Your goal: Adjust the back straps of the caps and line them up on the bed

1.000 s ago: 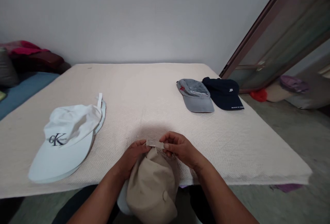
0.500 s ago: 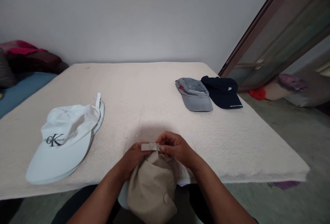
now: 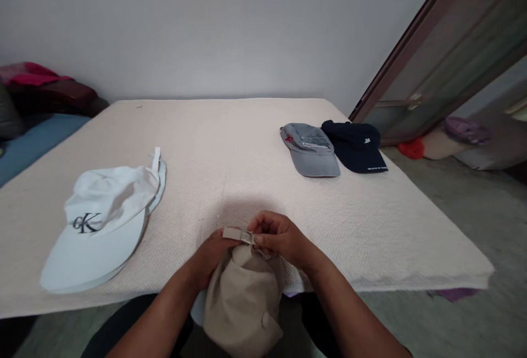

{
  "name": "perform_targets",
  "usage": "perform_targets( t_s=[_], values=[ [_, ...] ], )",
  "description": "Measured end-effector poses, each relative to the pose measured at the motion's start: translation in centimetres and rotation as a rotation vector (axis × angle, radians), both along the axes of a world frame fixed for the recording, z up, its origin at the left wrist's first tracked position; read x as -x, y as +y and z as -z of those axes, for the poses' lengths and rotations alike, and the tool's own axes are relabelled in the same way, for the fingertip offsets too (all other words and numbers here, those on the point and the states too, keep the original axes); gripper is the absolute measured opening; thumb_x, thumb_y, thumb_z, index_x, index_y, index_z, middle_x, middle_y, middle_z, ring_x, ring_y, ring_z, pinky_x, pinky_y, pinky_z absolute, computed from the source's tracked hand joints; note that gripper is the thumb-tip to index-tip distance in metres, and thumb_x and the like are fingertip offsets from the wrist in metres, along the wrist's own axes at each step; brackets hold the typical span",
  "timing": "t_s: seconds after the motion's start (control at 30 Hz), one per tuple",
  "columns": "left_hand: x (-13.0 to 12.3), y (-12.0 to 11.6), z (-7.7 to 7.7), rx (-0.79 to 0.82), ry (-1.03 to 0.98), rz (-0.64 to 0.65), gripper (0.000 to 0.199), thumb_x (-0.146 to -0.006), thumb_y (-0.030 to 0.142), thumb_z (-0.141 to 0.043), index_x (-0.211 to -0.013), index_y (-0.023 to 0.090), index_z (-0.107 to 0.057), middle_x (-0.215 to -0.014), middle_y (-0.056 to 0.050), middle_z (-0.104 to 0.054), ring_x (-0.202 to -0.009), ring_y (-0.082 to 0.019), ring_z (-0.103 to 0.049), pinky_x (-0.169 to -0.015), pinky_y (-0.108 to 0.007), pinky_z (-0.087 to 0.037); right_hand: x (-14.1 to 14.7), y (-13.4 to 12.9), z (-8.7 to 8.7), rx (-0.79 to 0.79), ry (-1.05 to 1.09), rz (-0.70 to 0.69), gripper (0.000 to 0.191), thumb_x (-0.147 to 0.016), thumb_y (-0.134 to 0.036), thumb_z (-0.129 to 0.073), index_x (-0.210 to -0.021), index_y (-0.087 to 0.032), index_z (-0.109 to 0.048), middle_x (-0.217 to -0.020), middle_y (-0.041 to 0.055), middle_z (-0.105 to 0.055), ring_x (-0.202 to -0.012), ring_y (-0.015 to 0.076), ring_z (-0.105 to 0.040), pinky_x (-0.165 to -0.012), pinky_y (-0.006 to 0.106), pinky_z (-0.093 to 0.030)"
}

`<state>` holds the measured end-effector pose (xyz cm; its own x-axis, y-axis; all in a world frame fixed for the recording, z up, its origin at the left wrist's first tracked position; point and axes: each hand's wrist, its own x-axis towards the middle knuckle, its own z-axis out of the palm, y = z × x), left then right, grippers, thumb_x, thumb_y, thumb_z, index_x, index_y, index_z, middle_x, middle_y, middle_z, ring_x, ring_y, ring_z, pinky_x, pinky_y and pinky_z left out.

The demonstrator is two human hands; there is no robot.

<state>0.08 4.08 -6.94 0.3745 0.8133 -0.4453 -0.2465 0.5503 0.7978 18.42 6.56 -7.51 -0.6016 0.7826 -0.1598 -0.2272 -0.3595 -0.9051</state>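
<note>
A beige cap (image 3: 245,303) hangs at the front edge of the table, its crown toward me and its back strap (image 3: 233,234) uppermost. My left hand (image 3: 209,253) is closed on the strap side of the cap, with the strap's free end lying over its fingers. Thumb and forefinger of my right hand (image 3: 280,237) pinch the strap by its small buckle (image 3: 246,237). The cap's far side is hidden. To the left lies a white cap (image 3: 111,199) with black "CK" lettering, its strap end sticking up.
Toward the back right, a grey cap (image 3: 310,149) lies touching a navy cap (image 3: 356,146). All rest on a table with a cream textured cover (image 3: 214,144), backed by a plain wall (image 3: 214,28). A brown-framed door (image 3: 411,50) stands at the right.
The strap and buckle have tilted, the free end shifting slightly left and the buckle end dipping at my right fingers. Both hands keep their hold; the other caps lie as before.
</note>
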Motion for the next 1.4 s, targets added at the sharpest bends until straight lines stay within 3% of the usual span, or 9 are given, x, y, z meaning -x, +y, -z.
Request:
perform_targets(
  t_s=[0.17,0.37,0.5,0.67,0.83,1.07,1.4],
  values=[
    [-0.47,-0.16,-0.23,0.055,-0.031,0.006,0.012,-0.073,0.021,-0.060,-0.076,0.016,-0.071,-0.070,-0.004,-0.069,-0.065,-0.018,-0.060,-0.064,-0.027,-0.043,0.22,-0.08,0.25,-0.017,-0.027,-0.004,0.021,-0.073,-0.027,-0.069,-0.087,-0.016,-0.059,-0.061,-0.0040,-0.053,-0.048,0.0057,-0.042,-0.044,0.019,-0.029],
    [-0.78,-0.24,-0.53,0.004,-0.025,0.011,0.010,-0.070,0.019,-0.063,-0.077,0.017,-0.071,-0.071,-0.004,-0.070,-0.069,-0.019,-0.062,-0.071,-0.029,-0.044,0.33,-0.16,0.53,-0.015,-0.055,0.024,0.021,-0.073,-0.027,-0.069,-0.087,-0.017,-0.058,-0.061,-0.0048,-0.052,-0.046,0.0058,-0.043,-0.043,0.019,-0.029],
    [-0.72,-0.33,-0.63,0.005,-0.020,0.043,0.014,-0.074,0.022,-0.059,-0.076,0.017,-0.072,-0.073,-0.005,-0.070,-0.072,-0.021,-0.063,-0.074,-0.032,-0.044,0.12,0.02,0.60,0.008,-0.082,-0.030,0.023,-0.074,-0.032,-0.068,-0.087,-0.016,-0.057,-0.061,-0.0029,-0.056,-0.048,0.0072,-0.047,-0.045,0.020,-0.032],
    [-0.73,-0.36,-0.79,-0.047,-0.048,0.038,0.015,-0.075,0.020,-0.055,-0.073,0.019,-0.070,-0.073,-0.003,-0.070,-0.072,-0.021,-0.063,-0.074,-0.032,-0.044,-0.13,0.00,0.58,-0.013,-0.156,-0.102,0.031,-0.080,-0.043,-0.062,-0.070,-0.014,-0.055,-0.059,-0.0006,-0.055,-0.048,0.0074,-0.045,-0.048,0.022,-0.031],
    [-0.71,-0.32,-0.50,-0.009,-0.078,0.016,0.012,-0.075,0.020,-0.058,-0.075,0.018,-0.070,-0.075,-0.003,-0.070,-0.072,-0.020,-0.062,-0.078,-0.032,-0.044,0.02,-0.31,0.57,0.016,-0.122,-0.036,0.036,-0.080,-0.045,-0.062,-0.064,-0.015,-0.052,-0.054,-0.0030,-0.047,-0.049,0.0067,-0.040,-0.049,0.022,-0.028],
    [-0.63,-0.24,-0.50,0.038,-0.122,0.015,0.017,-0.077,0.024,-0.058,-0.084,0.016,-0.071,-0.081,-0.007,-0.071,-0.077,-0.022,-0.064,-0.080,-0.035,-0.044,0.16,-0.32,0.54,0.118,-0.017,0.085,0.026,-0.075,-0.033,-0.069,-0.092,-0.016,-0.059,-0.055,-0.0053,-0.050,-0.049,0.0066,-0.042,-0.048,0.020,-0.031],
    [-0.52,-0.37,-0.27,-0.006,-0.013,-0.018,0.013,-0.072,0.023,-0.063,-0.080,0.021,-0.073,-0.077,-0.002,-0.072,-0.075,-0.020,-0.063,-0.077,-0.031,-0.044,0.58,-0.57,0.49,0.046,-0.019,0.039,0.026,-0.076,-0.035,-0.068,-0.092,-0.016,-0.059,-0.066,-0.0030,-0.054,-0.052,0.0064,-0.046,-0.050,0.021,-0.036]
  ],
)
